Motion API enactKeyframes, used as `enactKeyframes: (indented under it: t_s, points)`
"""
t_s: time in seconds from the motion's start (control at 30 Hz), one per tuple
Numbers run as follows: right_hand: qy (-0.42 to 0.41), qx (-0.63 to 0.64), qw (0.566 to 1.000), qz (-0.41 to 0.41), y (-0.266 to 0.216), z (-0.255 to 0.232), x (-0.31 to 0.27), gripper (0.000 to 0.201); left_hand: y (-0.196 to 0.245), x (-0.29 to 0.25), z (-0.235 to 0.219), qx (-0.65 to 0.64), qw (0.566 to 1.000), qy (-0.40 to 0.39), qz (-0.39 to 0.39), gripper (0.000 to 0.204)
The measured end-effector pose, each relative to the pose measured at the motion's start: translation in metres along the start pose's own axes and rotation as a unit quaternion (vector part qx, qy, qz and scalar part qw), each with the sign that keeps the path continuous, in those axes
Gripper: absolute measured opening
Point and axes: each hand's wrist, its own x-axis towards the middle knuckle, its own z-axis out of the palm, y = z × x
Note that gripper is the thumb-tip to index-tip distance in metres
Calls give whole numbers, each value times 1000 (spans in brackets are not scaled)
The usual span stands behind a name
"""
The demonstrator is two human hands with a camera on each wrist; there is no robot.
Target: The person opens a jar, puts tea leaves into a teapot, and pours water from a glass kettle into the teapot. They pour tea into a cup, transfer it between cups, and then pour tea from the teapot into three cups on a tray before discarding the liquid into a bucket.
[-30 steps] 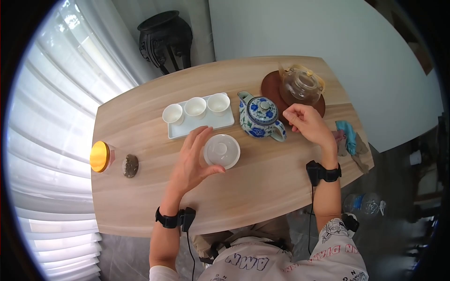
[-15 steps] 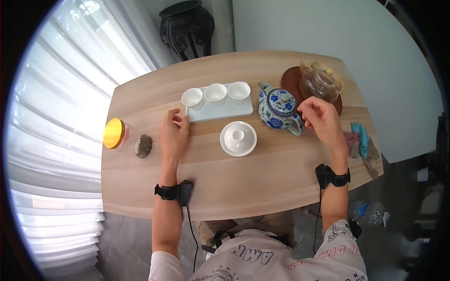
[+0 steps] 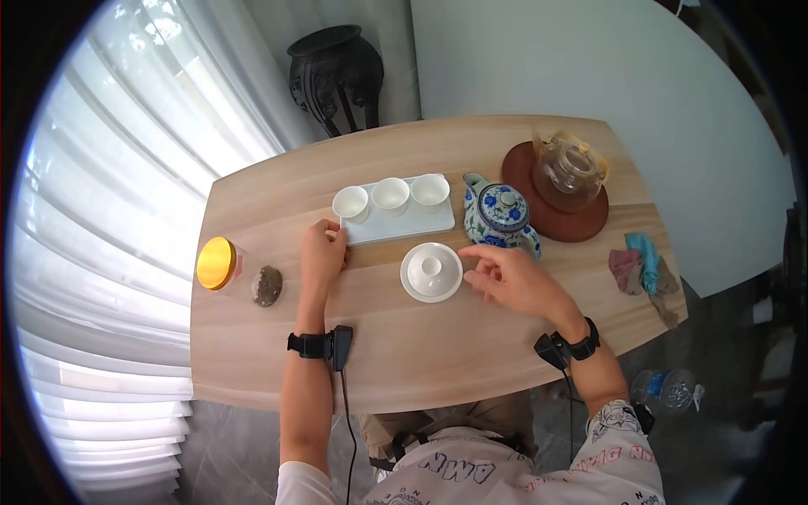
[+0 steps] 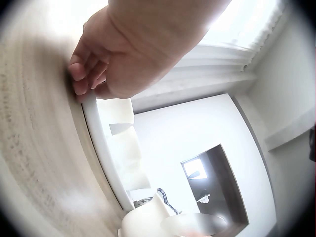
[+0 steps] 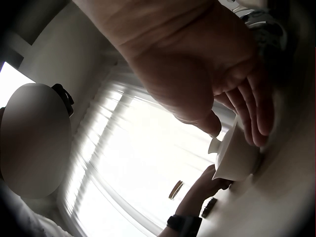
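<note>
My left hand (image 3: pixel 322 257) is at the near left corner of a pale rectangular tray (image 3: pixel 396 225); in the left wrist view, its thumb and fingertips pinch the tray's end (image 4: pixel 91 111). On the tray stand three white teacups (image 3: pixel 391 195) in a row. A white lidded gaiwan (image 3: pixel 432 273) sits on the table in front of the tray. Just right of it is my right hand (image 3: pixel 513 282), fingers loosely extended, holding nothing. In the right wrist view, the fingertips overlap the side of the gaiwan (image 5: pixel 237 155).
Behind my right hand stands a blue-and-white teapot (image 3: pixel 501 210). A glass teapot (image 3: pixel 571 172) rests on a round brown board (image 3: pixel 564 225). Cloths (image 3: pixel 646 265) lie at the right edge. On the left are a yellow-lidded jar (image 3: pixel 217 263) and a dark rounded object (image 3: pixel 268 286).
My left hand has left the gaiwan's side and gone left to the tray's corner. My right hand has come from the teapot handle to beside the gaiwan.
</note>
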Motion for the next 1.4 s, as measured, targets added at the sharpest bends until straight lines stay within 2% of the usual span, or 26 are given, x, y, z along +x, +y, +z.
enactKeyframes:
  t_s: [0.07, 0.17, 0.37, 0.47, 0.57, 0.67, 0.77, 0.87, 1.27, 1.4]
  points:
    - [32, 22, 999, -26, -1, -6, 0, 39, -5, 2, 5, 4, 1000, 16, 11, 17]
    - [45, 41, 998, 8, 0, -12, 1, 35, -8, 5, 8, 28, 999, 30, 27, 15]
    - [22, -44, 998, -30, 11, -3, 6, 33, -8, 7, 12, 48, 997, 53, 42, 17]
    - [16, -42, 999, 11, 11, -2, 7, 37, -22, 18, 17, 86, 989, 87, 85, 18]
    - [15, -12, 1000, -9, 24, 1, 10, 46, -26, 19, 19, 69, 992, 85, 64, 19]
    - [0, 20, 1000, -14, 28, 13, 17, 67, -24, 16, 17, 72, 992, 76, 67, 18]
    - [-20, 48, 998, 36, 14, 22, 23, 81, -26, 15, 19, 67, 992, 78, 72, 18]
    - [-9, 58, 998, 8, 31, 33, 33, 86, -26, 13, 18, 63, 994, 72, 61, 18]
    - [34, 137, 990, 11, 28, 45, 46, 86, -26, 18, 23, 70, 992, 75, 73, 20]
    - [76, 94, 993, -14, 23, 45, 37, 75, -30, 23, 26, 48, 995, 73, 56, 21]
